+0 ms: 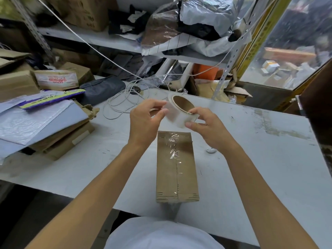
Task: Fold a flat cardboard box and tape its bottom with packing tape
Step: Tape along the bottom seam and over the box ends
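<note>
Tape roll (181, 112) is up in the air between both my hands, above the far end of the box. My right hand (208, 128) has it, fingers curled round the near side of the roll with the thumb underneath. My left hand (145, 119) is at the roll's left side, fingertips bent in and pinching at the clear tape there, though honestly it's too see-through to tell whether I've got the loose end or just the roll's surface.

The cardboard box (177, 168) is folded up and lying flat on the white table (260, 159), right in front of me, long way pointing away. A strip of clear tape (175, 148) runs along its centre seam, wrinkly near the far end.

Off to my left there's a messy stack of mailers and flat cardboard (45, 126), and a coil of white cord (124, 103) sits just past my hands.
</note>
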Demonstrator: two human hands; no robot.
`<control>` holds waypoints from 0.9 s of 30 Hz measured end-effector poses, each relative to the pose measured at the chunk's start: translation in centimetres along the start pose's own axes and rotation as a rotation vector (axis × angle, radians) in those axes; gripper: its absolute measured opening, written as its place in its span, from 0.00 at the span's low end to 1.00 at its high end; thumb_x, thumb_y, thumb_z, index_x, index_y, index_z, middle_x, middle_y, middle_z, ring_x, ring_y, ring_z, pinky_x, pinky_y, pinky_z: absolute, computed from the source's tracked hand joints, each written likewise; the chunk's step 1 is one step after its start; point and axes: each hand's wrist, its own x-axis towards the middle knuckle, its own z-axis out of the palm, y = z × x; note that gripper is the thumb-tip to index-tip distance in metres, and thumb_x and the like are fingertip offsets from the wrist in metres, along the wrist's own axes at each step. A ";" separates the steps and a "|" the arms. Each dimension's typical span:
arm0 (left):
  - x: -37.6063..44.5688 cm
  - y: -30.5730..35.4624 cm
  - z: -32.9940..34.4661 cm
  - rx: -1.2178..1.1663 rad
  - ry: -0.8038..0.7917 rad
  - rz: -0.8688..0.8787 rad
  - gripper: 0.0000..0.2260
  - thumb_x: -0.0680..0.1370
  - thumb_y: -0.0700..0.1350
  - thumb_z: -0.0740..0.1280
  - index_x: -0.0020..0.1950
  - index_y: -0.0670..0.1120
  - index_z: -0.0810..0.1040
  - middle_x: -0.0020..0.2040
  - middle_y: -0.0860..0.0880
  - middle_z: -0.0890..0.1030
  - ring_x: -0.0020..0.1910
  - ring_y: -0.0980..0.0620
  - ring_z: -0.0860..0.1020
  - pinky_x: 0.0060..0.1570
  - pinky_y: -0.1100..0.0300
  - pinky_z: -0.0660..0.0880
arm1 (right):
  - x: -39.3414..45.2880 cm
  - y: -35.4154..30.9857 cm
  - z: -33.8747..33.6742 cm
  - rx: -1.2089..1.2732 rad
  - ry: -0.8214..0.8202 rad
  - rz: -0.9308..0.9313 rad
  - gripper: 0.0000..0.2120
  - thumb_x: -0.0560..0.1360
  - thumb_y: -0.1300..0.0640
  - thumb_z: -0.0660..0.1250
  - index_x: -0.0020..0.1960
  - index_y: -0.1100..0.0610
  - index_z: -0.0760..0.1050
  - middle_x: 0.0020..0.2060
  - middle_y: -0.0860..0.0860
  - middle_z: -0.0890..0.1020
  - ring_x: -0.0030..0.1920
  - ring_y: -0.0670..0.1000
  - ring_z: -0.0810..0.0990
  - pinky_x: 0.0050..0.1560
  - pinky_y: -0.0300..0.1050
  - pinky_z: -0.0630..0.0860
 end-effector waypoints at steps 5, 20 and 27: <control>-0.7 0.6 -0.4 0.028 0.076 0.020 0.06 0.74 0.37 0.73 0.47 0.47 0.83 0.43 0.52 0.84 0.43 0.57 0.82 0.47 0.66 0.78 | -0.5 -0.4 1.1 -0.009 0.003 0.000 0.09 0.76 0.58 0.71 0.52 0.47 0.75 0.58 0.56 0.75 0.55 0.42 0.74 0.44 0.23 0.70; -0.3 0.6 -0.9 -0.432 -0.252 -0.302 0.34 0.65 0.52 0.77 0.70 0.47 0.75 0.57 0.44 0.84 0.57 0.49 0.82 0.59 0.54 0.78 | -2.3 -1.4 1.4 0.127 -0.176 0.019 0.15 0.73 0.44 0.68 0.58 0.35 0.71 0.68 0.49 0.71 0.65 0.45 0.73 0.64 0.46 0.71; -1.7 2.0 0.3 -0.201 -0.135 -0.143 0.31 0.67 0.54 0.77 0.69 0.54 0.76 0.63 0.54 0.80 0.64 0.59 0.77 0.67 0.56 0.73 | -2.0 -2.8 2.5 -0.063 0.092 -0.105 0.19 0.70 0.51 0.76 0.57 0.50 0.74 0.45 0.46 0.81 0.43 0.44 0.79 0.39 0.37 0.76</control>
